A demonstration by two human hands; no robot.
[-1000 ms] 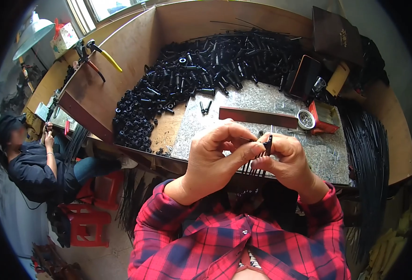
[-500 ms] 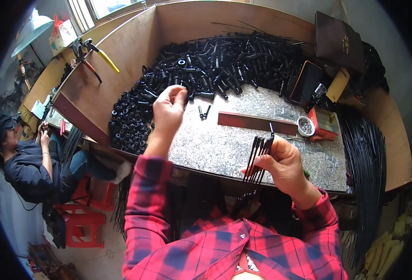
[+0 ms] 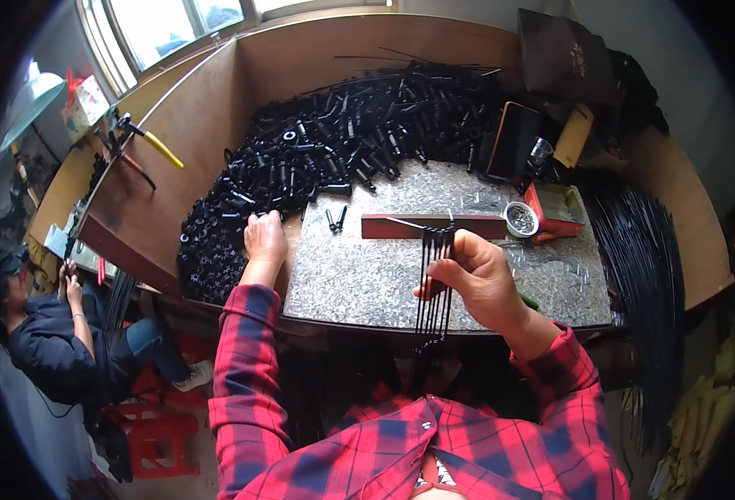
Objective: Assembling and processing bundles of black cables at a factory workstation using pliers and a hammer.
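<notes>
At frame centre the right hand (image 3: pixel 477 279) grips a bundle of thin black rods (image 3: pixel 434 287), while the left hand (image 3: pixel 265 237), fingers curled, seemingly picks at the pile of black tubes (image 3: pixel 334 150).

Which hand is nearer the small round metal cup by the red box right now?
Right. The right hand, gripping a bundle of thin black rods, sits just below-left of the metal cup. The left hand is far across the stone slab, at the pile of black tubes.

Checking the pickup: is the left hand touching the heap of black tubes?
Touching: the head view shows the left hand with fingertips resting on the heap of black tubes, no gap visible.
</notes>
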